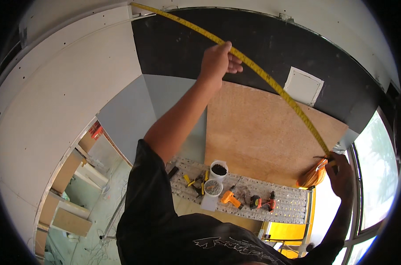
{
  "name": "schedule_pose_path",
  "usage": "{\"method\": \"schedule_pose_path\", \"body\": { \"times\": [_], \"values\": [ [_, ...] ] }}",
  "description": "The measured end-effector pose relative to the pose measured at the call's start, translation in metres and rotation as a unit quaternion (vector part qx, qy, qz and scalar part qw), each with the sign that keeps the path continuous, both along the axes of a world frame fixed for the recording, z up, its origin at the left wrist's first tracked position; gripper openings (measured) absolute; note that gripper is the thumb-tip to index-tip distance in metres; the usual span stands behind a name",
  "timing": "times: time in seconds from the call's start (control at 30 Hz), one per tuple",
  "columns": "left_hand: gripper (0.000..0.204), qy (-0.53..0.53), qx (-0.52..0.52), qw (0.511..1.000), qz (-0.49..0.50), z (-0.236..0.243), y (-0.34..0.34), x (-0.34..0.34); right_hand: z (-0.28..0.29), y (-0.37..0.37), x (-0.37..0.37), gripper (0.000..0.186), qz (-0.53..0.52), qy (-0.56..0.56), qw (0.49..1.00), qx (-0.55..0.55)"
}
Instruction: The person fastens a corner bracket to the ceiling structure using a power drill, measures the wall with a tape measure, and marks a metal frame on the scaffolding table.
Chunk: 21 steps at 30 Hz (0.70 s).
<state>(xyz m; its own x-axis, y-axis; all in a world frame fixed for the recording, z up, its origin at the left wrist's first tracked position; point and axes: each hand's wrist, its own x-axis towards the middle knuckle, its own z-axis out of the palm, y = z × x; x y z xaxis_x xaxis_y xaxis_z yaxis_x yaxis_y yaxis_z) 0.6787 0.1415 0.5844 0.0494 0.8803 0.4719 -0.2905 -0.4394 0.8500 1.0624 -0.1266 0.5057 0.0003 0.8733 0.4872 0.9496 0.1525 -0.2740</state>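
The left hand (216, 62) is reaching up, its fingers (235, 67) curling loosely under a yellow tape measure blade (271, 81) and pressing it against the dark panel (253, 39) overhead. The blade is running in a long bowed line from the top corner, past those fingers, and down to the right hand (341, 174). The right hand's fingers are closing around the blade's lower end, though the case itself is too hidden to make out. Just beside that hand an orange coiled cable (313, 176) is hanging.

Between the two hands, behind the blade, a brown chipboard sheet (262, 132) is standing against the wall, and a small white hatch (303, 86) is sitting in the dark panel just beyond the blade.

Well below the left fingers, a perforated metal worktop (288, 201) is carrying tools: a white tub of dark screws (219, 169), a second white tub of pale screws (213, 188), an orange cordless drill (230, 198), another red and black drill (262, 203), and yellow-handled hand tools (196, 180). The person's black sleeve (152, 194) is filling the lower middle of the view.
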Motion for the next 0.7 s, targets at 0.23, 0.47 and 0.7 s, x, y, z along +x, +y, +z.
{"method": "schedule_pose_path", "body": {
  "times": [0.23,0.47,0.7],
  "values": [
    [0.029,-0.020,-0.025,0.999,0.012,0.031,0.029,-0.015,0.054,0.027,-0.013,0.039,-0.038,-0.066,0.997,0.033],
    [0.029,-0.030,-0.046,0.998,0.022,0.022,0.045,-0.039,0.066,0.046,-0.029,0.044,-0.071,-0.105,0.991,0.039],
    [0.032,-0.099,-0.006,0.993,-0.070,-0.045,0.082,-0.072,0.028,0.038,-0.016,0.057,-0.087,-0.122,0.989,-0.017]
  ]
}}
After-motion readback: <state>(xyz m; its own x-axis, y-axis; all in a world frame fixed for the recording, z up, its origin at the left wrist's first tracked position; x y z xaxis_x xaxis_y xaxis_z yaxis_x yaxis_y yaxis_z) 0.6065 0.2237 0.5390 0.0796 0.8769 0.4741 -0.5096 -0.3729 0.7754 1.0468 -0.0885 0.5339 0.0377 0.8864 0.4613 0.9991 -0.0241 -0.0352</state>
